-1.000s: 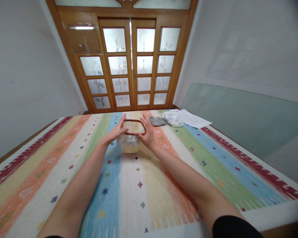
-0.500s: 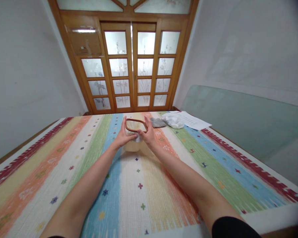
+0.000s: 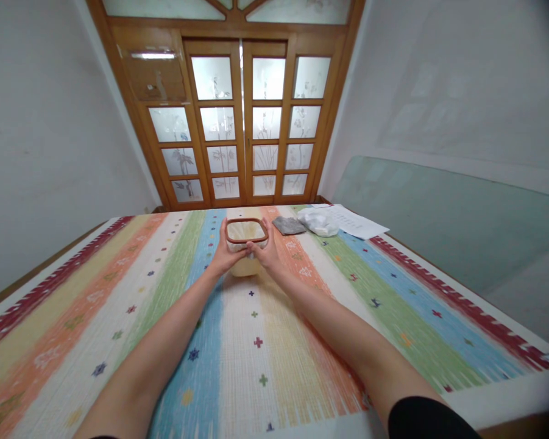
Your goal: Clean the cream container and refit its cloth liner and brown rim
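Note:
A clear, rounded-square container with a brown rim (image 3: 247, 221) is held between my two hands over the middle of the striped cloth. My left hand (image 3: 223, 251) wraps its left side, fingers along the wall and thumb at the near side. On the opposite side, my right hand (image 3: 265, 249) grips it the same way, and the two thumbs meet at the front. Below the hands shows a pale yellowish, see-through lower part (image 3: 245, 268); whether it is one piece with the rimmed part I cannot tell. My fingers hide much of the side walls.
Right of my hands lies a folded grey cloth (image 3: 289, 225), with a crumpled white plastic bag (image 3: 318, 222) beside it. Printed white paper (image 3: 361, 224) lies behind the bag. A colourful striped tablecloth (image 3: 164, 292) covers the table. Wooden glazed doors (image 3: 244, 122) stand beyond.
The rimmed container has turned and levelled slightly, its rim now squarer to me and a little further left. My right hand has shifted left with it, and both hands keep their hold.

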Motion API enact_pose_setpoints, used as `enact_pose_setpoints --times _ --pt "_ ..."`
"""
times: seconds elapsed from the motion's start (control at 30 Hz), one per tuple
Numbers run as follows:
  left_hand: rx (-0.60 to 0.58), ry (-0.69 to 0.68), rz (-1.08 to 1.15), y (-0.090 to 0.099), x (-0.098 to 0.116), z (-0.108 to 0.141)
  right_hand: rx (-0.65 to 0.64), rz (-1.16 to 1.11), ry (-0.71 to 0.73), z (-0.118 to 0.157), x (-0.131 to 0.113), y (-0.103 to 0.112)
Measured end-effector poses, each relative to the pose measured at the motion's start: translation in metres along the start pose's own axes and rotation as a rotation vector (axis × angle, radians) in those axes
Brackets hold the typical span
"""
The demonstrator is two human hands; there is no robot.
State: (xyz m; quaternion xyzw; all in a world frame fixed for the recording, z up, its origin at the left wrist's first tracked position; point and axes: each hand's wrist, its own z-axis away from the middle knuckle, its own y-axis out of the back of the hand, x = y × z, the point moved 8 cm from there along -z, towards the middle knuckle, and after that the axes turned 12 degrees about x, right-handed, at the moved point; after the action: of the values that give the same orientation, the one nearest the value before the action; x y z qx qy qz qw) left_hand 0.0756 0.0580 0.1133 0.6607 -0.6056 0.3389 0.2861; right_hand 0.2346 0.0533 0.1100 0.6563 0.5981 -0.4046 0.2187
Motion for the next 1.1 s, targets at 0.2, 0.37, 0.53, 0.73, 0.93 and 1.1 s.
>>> enact_pose_setpoints --times 0.2,0.37,0.53,0.73,0.93,1.1 --pt "-0.032 0.099 0.09 0.002 -0.007 -0.002 -0.079 -0.069 -0.116 0.001 0.014 -0.006" --pt "-0.063 0.159 0.145 0.002 -0.004 -0.003 -0.12 -0.136 -0.168 0.001 0.022 -0.011" --pt "-0.061 0.198 0.188 0.0 -0.012 -0.001 -0.151 -0.177 -0.159 -0.002 0.02 -0.015" --pt "-0.049 0.23 0.218 -0.002 -0.024 -0.002 -0.166 -0.106 -0.219 0.003 0.035 -0.012" --pt "-0.101 0.152 0.113 0.006 -0.018 -0.009 -0.236 -0.031 -0.118 0.003 0.031 -0.007" --pt "-0.284 0.188 0.061 0.021 -0.026 -0.008 -0.161 0.111 -0.009 -0.01 0.018 0.009"
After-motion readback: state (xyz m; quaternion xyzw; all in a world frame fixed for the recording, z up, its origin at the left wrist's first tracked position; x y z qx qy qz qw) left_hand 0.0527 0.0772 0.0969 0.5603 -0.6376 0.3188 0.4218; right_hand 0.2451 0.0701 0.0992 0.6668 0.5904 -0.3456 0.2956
